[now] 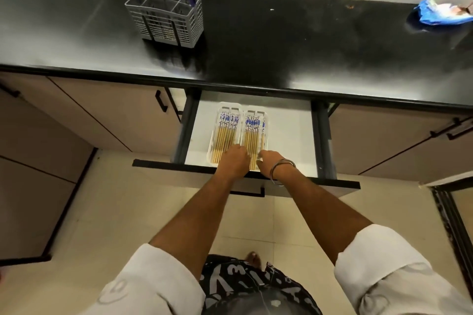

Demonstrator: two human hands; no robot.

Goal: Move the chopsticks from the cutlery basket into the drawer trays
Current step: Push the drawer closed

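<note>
Chopsticks lay in two clear trays inside the open drawer, patterned blue ends toward the back edge and bamboo tips toward the front edge, so the task looked close to finished.

The black countertop carried the rest. The grey cutlery basket with its purple handle stood near the back left corner; no chopsticks showed above its rim, though its lower slots were too dim to be sure. A crumpled blue cloth lay at the far right edge.

In the drawer, the left tray and right tray sat side by side, touching, toward the left side, leaving the white floor bare on the right.

The left hand rested over the near ends of both trays, fingers curled down onto the tips; whether it pinched any I cannot tell. The right hand, a bangle on its wrist, had its fingers curled at the near end of the right tray, probably evening the chopsticks; the grip itself was hidden.
</note>
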